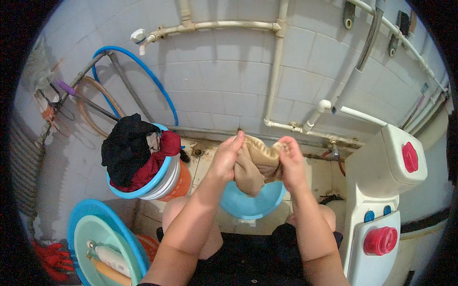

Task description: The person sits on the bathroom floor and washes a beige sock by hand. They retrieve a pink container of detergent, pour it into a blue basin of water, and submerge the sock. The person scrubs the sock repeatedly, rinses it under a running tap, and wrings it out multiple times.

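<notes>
A beige garment (261, 164) with a gathered, stretchy-looking edge is stretched between my two hands, its lower part hanging in folds. My left hand (225, 158) pinches it at the left side, thumb uppermost. At the right end of the gathered edge, my right hand (292, 164) is closed on the fabric. Which kind of garment it is, I cannot make out. Below the cloth, a light blue basin (252, 205) rests on the tiled floor between my knees; the cloth covers part of its far side.
At left, a bucket (176, 178) bears a blue basin (164, 174) heaped with black clothes (129, 148) and dark red clothes (145, 174). Nearer stand nested basins (131, 240) holding a white bottle (112, 257). Large white containers (372, 171) with red caps stand right. Pipes (224, 25) line the wall.
</notes>
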The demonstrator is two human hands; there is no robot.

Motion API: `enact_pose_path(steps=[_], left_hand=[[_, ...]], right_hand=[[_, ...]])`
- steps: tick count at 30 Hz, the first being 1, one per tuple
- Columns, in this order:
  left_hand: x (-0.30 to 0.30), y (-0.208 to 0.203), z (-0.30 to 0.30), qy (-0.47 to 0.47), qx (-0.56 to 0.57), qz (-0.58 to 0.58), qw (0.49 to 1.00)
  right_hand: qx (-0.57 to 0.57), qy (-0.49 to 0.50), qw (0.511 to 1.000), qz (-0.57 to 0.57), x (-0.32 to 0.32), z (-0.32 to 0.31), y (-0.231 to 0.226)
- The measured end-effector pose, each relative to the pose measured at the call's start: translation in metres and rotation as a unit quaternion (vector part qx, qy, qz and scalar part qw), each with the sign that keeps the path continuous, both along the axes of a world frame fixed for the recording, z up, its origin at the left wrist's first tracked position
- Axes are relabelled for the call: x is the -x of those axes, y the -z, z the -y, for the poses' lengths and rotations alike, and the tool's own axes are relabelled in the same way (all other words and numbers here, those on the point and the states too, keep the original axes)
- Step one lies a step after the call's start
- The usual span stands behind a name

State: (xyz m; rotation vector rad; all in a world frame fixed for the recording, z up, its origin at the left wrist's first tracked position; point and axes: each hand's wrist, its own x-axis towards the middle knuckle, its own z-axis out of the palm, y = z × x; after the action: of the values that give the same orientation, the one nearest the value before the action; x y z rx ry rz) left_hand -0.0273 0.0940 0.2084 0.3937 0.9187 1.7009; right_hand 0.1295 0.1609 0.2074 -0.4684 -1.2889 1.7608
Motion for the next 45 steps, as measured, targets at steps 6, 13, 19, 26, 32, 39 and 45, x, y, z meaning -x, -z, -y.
enact_pose_path(steps=[6,13,19,26,32,39,45], left_hand=[[-0.015,0.042,-0.011,0.097,-0.050,0.137,0.985],[-0.081,-0.005,0.009,-0.024,0.026,0.041,0.999],[-0.056,0.060,-0.014,0.136,-0.061,0.192,0.970],[-0.053,0.031,-0.018,0.024,0.064,0.050,0.996],[-0.031,0.040,-0.016,0.057,0.077,0.031,0.995],[-0.073,0.030,-0.009,-0.020,0.093,0.095,0.991],[-0.062,0.049,-0.007,0.114,0.009,0.145,0.983]], right_hand=[[-0.442,0.038,0.801,0.402,0.017,0.063,-0.019],[-0.340,0.179,0.830,0.405,0.020,0.012,0.004],[-0.415,0.166,0.785,0.429,0.021,0.019,0.009],[-0.089,0.192,0.965,0.153,0.012,-0.030,0.031],[-0.445,0.071,0.845,0.287,0.020,0.053,0.009],[-0.366,0.173,0.793,0.456,0.024,0.006,0.011],[-0.438,0.146,0.783,0.417,0.021,0.027,0.005]])
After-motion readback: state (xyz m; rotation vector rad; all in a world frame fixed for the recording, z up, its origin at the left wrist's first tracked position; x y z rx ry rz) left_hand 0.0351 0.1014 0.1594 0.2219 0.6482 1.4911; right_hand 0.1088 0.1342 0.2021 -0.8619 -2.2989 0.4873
